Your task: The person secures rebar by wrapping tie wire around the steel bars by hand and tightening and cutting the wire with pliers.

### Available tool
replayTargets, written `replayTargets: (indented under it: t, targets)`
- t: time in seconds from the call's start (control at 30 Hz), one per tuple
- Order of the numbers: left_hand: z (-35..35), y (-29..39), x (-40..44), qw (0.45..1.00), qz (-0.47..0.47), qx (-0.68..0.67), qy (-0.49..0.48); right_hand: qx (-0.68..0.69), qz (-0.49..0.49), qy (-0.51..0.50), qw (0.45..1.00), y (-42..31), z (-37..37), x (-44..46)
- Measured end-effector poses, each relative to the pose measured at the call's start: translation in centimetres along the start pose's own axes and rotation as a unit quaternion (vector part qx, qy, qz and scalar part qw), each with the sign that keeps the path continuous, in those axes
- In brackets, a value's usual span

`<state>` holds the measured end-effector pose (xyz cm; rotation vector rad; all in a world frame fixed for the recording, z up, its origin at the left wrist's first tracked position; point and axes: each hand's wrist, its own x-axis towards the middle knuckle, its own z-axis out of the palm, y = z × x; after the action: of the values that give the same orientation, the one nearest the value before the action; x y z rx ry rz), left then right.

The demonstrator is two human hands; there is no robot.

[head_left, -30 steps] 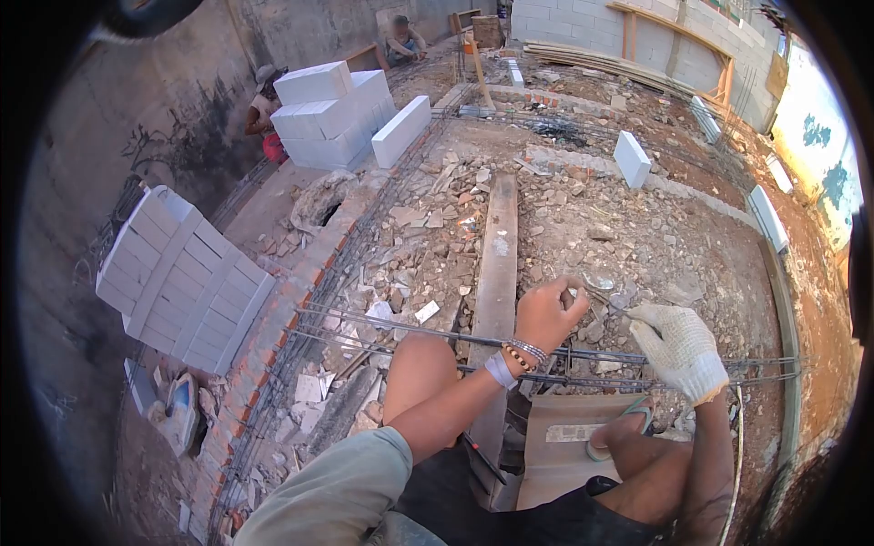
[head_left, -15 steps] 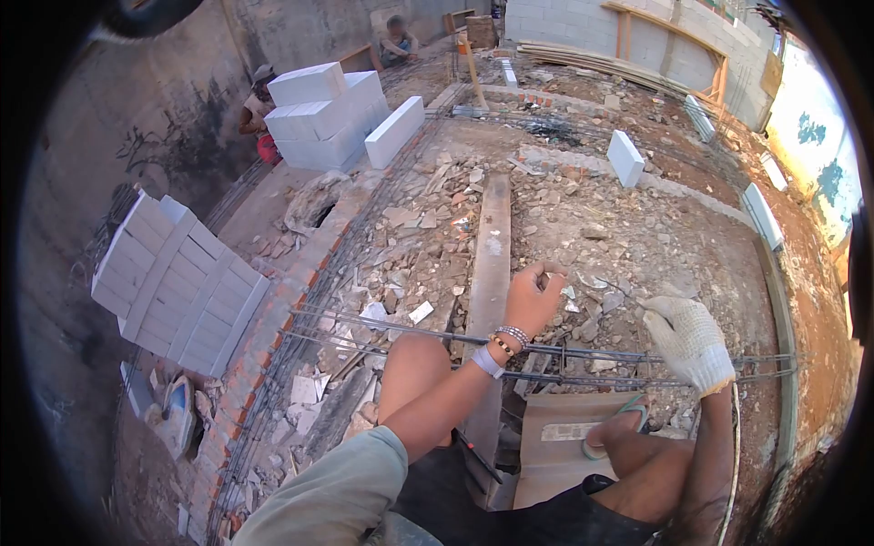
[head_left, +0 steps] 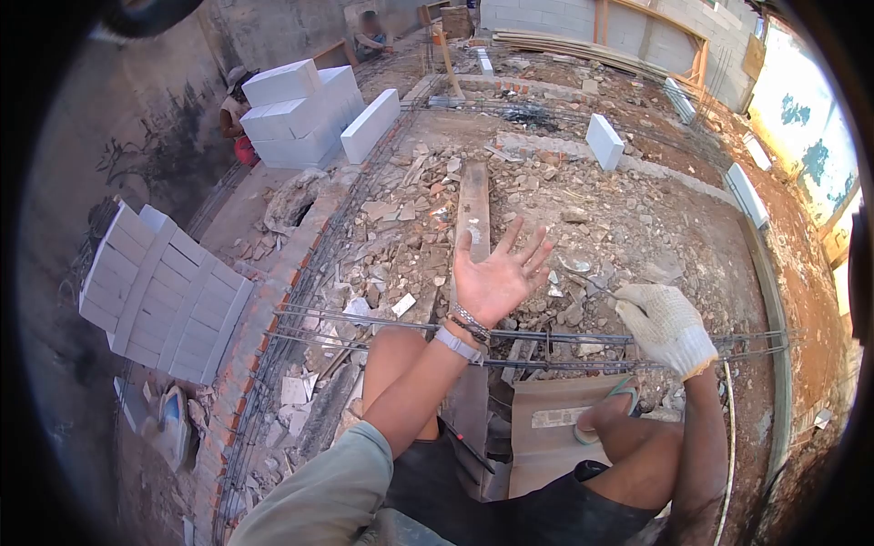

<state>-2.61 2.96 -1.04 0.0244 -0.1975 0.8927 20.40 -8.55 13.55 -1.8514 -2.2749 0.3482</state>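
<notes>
My left hand (head_left: 499,278), bare with bracelets at the wrist, is raised palm up with its fingers spread and nothing in it. My right hand (head_left: 665,329) wears a white knitted glove, and its fingers are closed on a thin dark wire tool (head_left: 590,284) pointing up and left over the rubble. Below both hands, long steel rebars (head_left: 583,338) run crosswise. A wooden plank (head_left: 473,205) lies on the rubble behind my left hand. Near my sandalled foot (head_left: 605,411) is a brown sheet (head_left: 546,455).
Stacked white blocks (head_left: 305,118) stand at the upper left, with a person (head_left: 234,118) beside them and another person (head_left: 371,36) farther back. More blocks (head_left: 168,291) lean at the left. A brick edge (head_left: 241,400) with rebars runs along the left; a timber (head_left: 769,337) borders the right.
My left hand has turned over and opened from a curled pose, shifting left. My right hand still holds the thin tool. The whole view has shifted slightly.
</notes>
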Motion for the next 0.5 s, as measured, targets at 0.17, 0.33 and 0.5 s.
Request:
replayTargets:
  t: [0.17,0.33,0.5]
  targets:
    - [-0.01,0.02,-0.02,1.0,-0.001,-0.016,-0.005,0.01,0.017,-0.004,1.0,-0.62,-0.32,-0.07]
    - [-0.21,0.1,0.0,1.0,-0.002,-0.023,-0.009,0.007,0.017,-0.001,1.0,-0.2,-0.04,-0.04]
    - [-0.07,-0.01,-0.02,1.0,-0.004,-0.024,-0.011,0.004,0.0,0.008,1.0,0.08,0.07,-0.12]
